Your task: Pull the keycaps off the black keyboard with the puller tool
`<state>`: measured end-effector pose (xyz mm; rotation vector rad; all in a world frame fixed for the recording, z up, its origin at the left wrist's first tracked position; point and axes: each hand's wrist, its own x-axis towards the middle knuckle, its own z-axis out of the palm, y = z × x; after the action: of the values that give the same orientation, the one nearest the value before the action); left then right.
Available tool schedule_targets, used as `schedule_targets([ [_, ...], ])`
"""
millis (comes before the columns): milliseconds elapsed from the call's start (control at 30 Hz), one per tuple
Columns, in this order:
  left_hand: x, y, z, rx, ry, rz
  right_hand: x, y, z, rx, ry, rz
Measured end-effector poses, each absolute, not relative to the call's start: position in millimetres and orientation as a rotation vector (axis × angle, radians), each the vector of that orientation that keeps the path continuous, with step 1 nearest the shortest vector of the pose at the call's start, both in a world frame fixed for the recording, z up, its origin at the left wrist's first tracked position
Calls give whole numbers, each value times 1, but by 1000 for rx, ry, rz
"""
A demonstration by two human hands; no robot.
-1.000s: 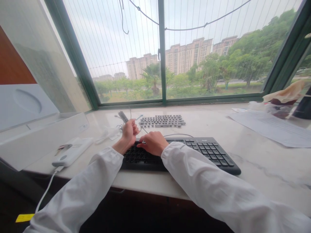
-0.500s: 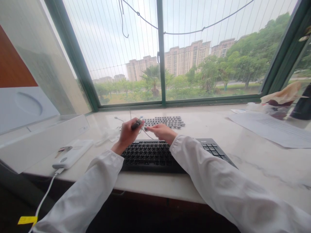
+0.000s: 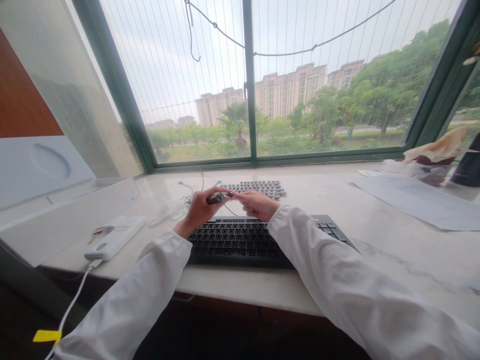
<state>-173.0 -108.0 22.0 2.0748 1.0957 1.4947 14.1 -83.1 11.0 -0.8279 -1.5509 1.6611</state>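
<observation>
My left hand (image 3: 198, 212) is closed around a small black tool (image 3: 215, 199), whose exact kind I cannot make out. Its tip points right, towards my right hand (image 3: 260, 205). The right fingers are pinched together at that tip; a small dark piece seems to be between the hands, too small to name. Below both hands lies a black keyboard (image 3: 232, 239) with its keycaps off across the main block, while the number pad at the right still carries caps. Behind the hands, loose keycaps (image 3: 268, 187) are laid out in rows, partly hidden by the fingers.
A white power bank (image 3: 123, 235) with keys (image 3: 102, 230) on it sits at the left, its white cable (image 3: 73, 300) hanging over the edge. Beside it stands an open white box (image 3: 67, 220). Papers (image 3: 420, 200) and a dark bottle (image 3: 467, 167) are at the right, below the window.
My left hand has turned the tool from pointing up and right to nearly level. Its tip now meets the right fingertips. The right hand has shifted slightly right and its fingers have curled in.
</observation>
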Motion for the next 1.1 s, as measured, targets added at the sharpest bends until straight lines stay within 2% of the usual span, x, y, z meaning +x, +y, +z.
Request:
schedule_targets([
  [133,-175,-106,20,2113,1114,1470,12,-80,7,-896,-1665,1503],
  [333,-185,-92,14,2346,1266,1447,7,-77,5,-1047,-1876,719],
  [467,-188,-87,13,2489,1368,1361,5,-78,1,-1037,-1928,433],
  [633,-188,-87,13,2554,1395,1289,4,-80,-4,-1053,-1939,280],
  [1100,-191,-85,11,2670,1407,1186,5,-83,-1,-1165,-1999,147],
])
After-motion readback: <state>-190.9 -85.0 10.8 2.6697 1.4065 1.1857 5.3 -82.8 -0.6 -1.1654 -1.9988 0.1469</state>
